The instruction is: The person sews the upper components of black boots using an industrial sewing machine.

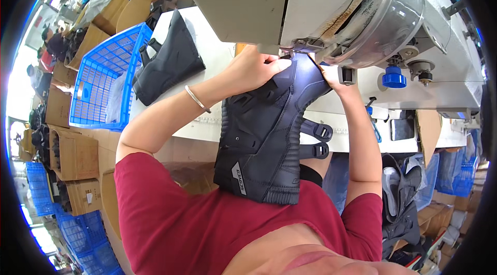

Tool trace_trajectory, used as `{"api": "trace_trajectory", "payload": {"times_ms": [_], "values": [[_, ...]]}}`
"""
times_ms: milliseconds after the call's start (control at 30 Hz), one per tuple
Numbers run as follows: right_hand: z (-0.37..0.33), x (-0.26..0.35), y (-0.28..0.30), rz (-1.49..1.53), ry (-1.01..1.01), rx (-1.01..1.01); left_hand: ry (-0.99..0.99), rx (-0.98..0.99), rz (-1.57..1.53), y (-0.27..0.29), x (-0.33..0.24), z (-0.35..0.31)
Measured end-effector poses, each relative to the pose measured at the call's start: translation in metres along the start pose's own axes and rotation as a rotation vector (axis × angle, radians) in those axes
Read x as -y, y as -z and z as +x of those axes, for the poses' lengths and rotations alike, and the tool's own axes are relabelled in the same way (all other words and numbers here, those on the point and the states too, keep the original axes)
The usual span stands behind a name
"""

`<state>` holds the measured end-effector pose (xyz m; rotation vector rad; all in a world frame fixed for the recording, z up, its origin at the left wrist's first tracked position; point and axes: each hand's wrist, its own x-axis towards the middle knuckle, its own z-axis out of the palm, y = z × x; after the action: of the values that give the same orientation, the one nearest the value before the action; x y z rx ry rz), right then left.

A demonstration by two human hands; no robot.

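Note:
A tall black boot upper with ribbed panels and buckle straps extends from the sewing machine head down to my lap. My left hand is closed on its upper left edge, thumb on top, right beside the needle area. On the other side, my right hand grips the right edge; most of its fingers are hidden behind the upper and the machine. Light from the machine falls on the leather between both hands. The needle itself is hidden under the machine head.
Another black boot upper lies on the white table at the left, beside a blue plastic basket. A blue knob sticks out under the machine. A phone lies at the right. More black uppers hang at lower right.

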<state>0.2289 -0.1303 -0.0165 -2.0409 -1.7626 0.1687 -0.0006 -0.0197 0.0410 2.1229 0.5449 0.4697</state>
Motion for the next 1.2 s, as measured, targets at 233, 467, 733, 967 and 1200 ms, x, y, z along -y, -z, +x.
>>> {"api": "trace_trajectory", "payload": {"times_ms": [233,467,733,967,1200], "values": [[0.008,0.001,-0.005,0.168,0.007,-0.02,0.012,0.016,0.118,0.007,-0.004,0.002],[0.026,-0.067,-0.049,0.113,0.071,-0.348,-0.153,-0.129,0.008,0.0,0.002,0.008],[0.019,-0.062,-0.047,0.482,0.055,-0.111,-0.256,-0.156,0.031,-0.006,0.011,0.008],[-0.004,-0.026,-0.02,0.023,0.136,-0.041,0.263,-0.06,-0.435,0.006,-0.013,0.0],[-0.006,-0.032,-0.023,0.0,0.127,-0.074,0.32,0.007,-0.431,0.009,-0.019,-0.002]]}}
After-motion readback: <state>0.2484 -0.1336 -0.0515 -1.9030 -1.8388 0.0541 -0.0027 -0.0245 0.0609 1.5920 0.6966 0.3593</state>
